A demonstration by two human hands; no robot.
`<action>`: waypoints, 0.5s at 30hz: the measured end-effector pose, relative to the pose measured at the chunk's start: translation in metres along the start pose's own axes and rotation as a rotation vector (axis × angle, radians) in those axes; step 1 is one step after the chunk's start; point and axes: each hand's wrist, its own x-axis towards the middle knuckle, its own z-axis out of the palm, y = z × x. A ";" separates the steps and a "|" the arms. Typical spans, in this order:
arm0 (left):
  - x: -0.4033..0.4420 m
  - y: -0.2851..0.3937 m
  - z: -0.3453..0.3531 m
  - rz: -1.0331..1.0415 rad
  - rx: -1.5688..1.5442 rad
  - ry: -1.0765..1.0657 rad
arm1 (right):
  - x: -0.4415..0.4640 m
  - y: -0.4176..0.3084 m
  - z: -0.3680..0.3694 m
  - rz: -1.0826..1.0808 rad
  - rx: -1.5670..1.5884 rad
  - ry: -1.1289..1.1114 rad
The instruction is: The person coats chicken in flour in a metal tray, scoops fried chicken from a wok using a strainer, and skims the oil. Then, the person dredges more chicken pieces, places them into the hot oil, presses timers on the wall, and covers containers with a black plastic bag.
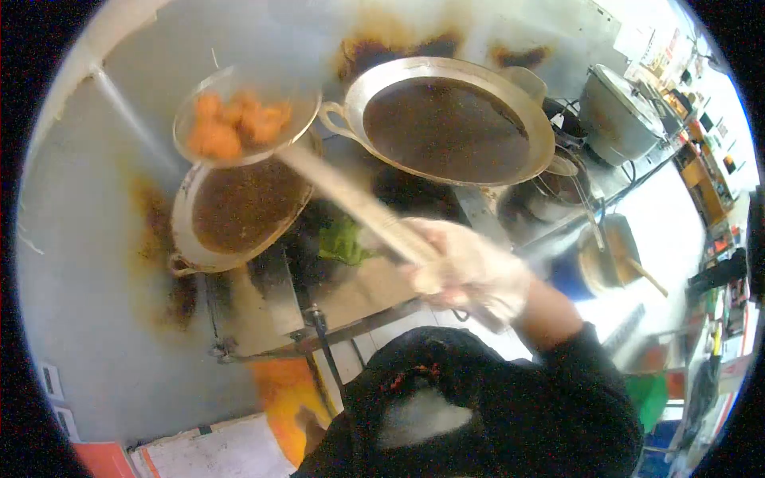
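Observation:
My right hand [470, 271], in a pale glove and blurred by motion, is closed around the long handle [351, 199] of a wire skimmer [179, 131]. Orange-brown fried pieces [231, 123] lie in the skimmer's round basket, at the upper left. Below and partly behind the basket sits a wide pan [239, 211] of dark oil with small loop handles. A larger pan [446, 131] of dark liquid stands to its right. No fingers of my left hand can be made out.
A lidded metal pot [621, 111] stands at the upper right, near small strainers [562, 166]. Another container [610, 255] with a wooden-handled tool is right of my arm. A green blurred item [343, 241] lies under the skimmer handle. A metal wall [88, 207] rises at left.

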 end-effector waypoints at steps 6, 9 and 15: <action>-0.002 -0.002 0.001 -0.017 0.009 -0.014 | -0.121 -0.054 0.008 -0.233 0.145 0.534; -0.008 0.010 -0.003 0.012 0.009 -0.001 | -0.207 -0.066 -0.020 -0.440 0.272 0.496; -0.028 0.097 -0.013 0.250 -0.057 -0.025 | -0.345 -0.081 -0.065 -0.797 -0.109 0.946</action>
